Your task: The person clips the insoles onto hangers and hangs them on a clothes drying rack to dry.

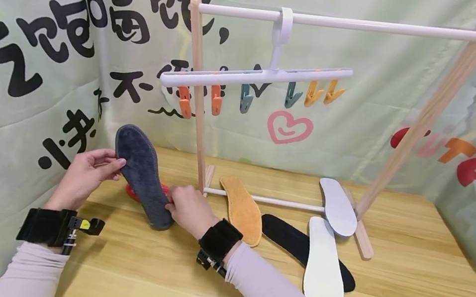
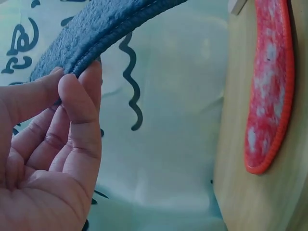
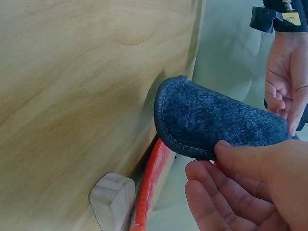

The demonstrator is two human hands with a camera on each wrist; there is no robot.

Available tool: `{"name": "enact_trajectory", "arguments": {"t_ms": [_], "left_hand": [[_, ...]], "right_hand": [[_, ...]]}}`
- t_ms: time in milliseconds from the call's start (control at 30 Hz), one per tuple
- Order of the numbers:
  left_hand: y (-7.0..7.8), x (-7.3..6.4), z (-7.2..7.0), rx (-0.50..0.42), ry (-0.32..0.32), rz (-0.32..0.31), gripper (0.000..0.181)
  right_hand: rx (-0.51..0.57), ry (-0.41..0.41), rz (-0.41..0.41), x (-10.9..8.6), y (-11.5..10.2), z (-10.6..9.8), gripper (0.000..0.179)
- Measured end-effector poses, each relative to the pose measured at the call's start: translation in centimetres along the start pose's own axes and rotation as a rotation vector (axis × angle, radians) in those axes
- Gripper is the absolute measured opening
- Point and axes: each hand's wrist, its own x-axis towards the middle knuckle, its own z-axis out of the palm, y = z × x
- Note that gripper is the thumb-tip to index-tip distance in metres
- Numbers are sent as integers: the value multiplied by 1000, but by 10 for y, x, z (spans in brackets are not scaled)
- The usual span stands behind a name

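A dark navy fuzzy insole is held tilted above the left part of the table, between both hands. My left hand pinches its left edge near the wider upper end; in the left wrist view the thumb and fingers close on the stitched rim. My right hand pinches the opposite edge near the narrower lower end, thumb on the fuzzy face in the right wrist view. Behind it, mostly hidden in the head view, lies a red-and-white insole with a red rim.
A wooden rack carries a white hanger with several coloured clips. An orange insole, a black insole, a white insole and a pale grey insole lie around the rack's base.
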Motion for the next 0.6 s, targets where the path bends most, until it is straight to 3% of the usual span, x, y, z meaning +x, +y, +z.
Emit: {"name": "enact_trajectory", "arguments": {"t_ms": [267, 400, 600], "left_hand": [[14, -6, 9, 112, 59, 49, 18], [20, -8, 12, 156, 87, 70, 22], [28, -7, 16, 147, 92, 92, 19]], "right_hand": [[36, -5, -19, -2, 1, -7, 32], [72, -11, -15, -2, 3, -14, 26], [120, 10, 3, -2, 6, -27, 17]]}}
